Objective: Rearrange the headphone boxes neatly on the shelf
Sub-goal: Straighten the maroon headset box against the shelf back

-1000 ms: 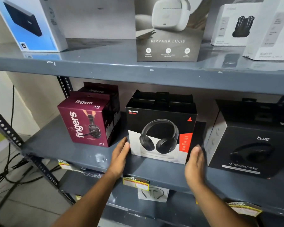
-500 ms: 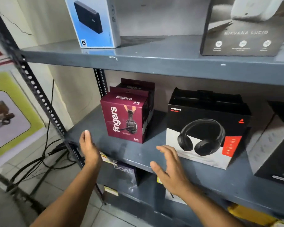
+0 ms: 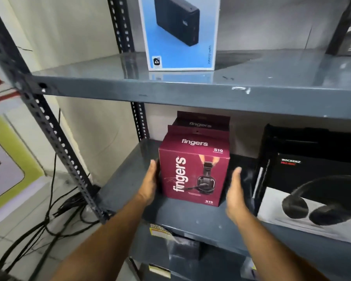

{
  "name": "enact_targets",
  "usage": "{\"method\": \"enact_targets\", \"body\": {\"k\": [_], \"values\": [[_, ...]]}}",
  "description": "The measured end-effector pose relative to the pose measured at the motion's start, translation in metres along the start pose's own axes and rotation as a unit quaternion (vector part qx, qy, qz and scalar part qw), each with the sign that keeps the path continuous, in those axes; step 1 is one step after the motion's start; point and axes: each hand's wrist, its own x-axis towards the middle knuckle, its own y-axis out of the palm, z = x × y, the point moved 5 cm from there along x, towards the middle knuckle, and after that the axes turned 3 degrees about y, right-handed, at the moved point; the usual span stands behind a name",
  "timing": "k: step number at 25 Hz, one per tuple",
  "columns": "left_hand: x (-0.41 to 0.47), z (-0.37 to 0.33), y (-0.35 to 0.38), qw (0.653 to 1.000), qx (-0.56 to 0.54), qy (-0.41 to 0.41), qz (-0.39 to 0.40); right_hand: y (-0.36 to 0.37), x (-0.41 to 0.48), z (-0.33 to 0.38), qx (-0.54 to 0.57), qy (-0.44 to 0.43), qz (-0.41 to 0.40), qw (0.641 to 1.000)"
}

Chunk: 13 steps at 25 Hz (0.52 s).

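Note:
A maroon "fingers" S10 headphone box [image 3: 194, 171] stands upright on the middle grey shelf [image 3: 190, 218], with a second maroon box [image 3: 203, 121] right behind it. My left hand [image 3: 151, 182] lies flat against the front box's left side. My right hand [image 3: 236, 192] is open beside its right side, a small gap away, fingers straight. To the right a black and white Rockerz headphone box [image 3: 310, 179] leans back on the same shelf, cut off by the frame edge.
A blue and white box [image 3: 181, 33] stands on the upper shelf [image 3: 190, 92]. A perforated steel upright [image 3: 55, 138] runs down the left. Black cables [image 3: 55, 216] lie on the tiled floor. More boxes and yellow labels [image 3: 158, 230] sit on the shelf below.
Both hands left the Rockerz box and moved left to either side of the front maroon box. The view swung left and closer with them.

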Motion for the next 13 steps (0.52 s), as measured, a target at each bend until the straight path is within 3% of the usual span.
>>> {"method": "enact_targets", "body": {"k": [3, 7, 13], "values": [[0.005, 0.017, 0.000, 1.000, -0.007, -0.022, 0.021, 0.009, 0.003, -0.011, 0.050, 0.022, 0.001, 0.999], [0.008, 0.025, 0.004, 0.997, 0.065, -0.026, 0.039, 0.012, 0.007, -0.015, 0.041, 0.011, -0.072, 0.996], [0.009, 0.024, 0.004, 0.997, 0.068, -0.035, 0.021, 0.006, 0.003, -0.020, 0.032, -0.009, -0.155, 0.987]]}}
